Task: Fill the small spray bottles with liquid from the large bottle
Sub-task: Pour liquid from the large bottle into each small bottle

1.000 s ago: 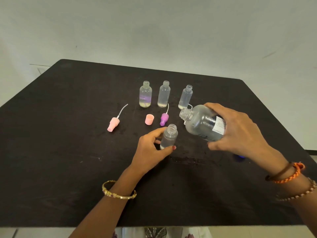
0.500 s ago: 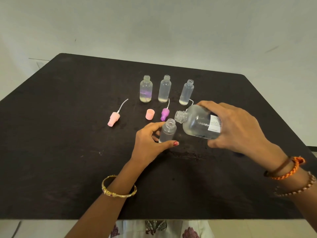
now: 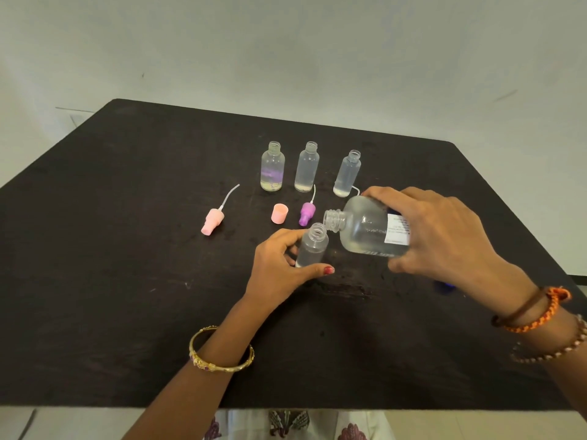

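My left hand (image 3: 279, 265) grips a small clear spray bottle (image 3: 313, 246), uncapped and upright on the black table (image 3: 95, 281). My right hand (image 3: 441, 236) holds the large clear bottle (image 3: 365, 228) tipped on its side, its open mouth just above and right of the small bottle's neck. Three more small open bottles stand in a row behind: one with a purple tint (image 3: 272, 166), a middle one (image 3: 306, 166) and a right one (image 3: 347, 173), each with a little liquid at the bottom.
A pink spray head with tube (image 3: 213, 220), a pink cap (image 3: 279, 213) and a purple spray head (image 3: 306, 212) lie on the table between the row and my hands. A blue object (image 3: 444, 286) peeks out under my right wrist. Wet marks lie near the small bottle.
The large bottle has moved left and down, bringing its mouth close over the small bottle's neck. My left hand keeps its grip on the small bottle.
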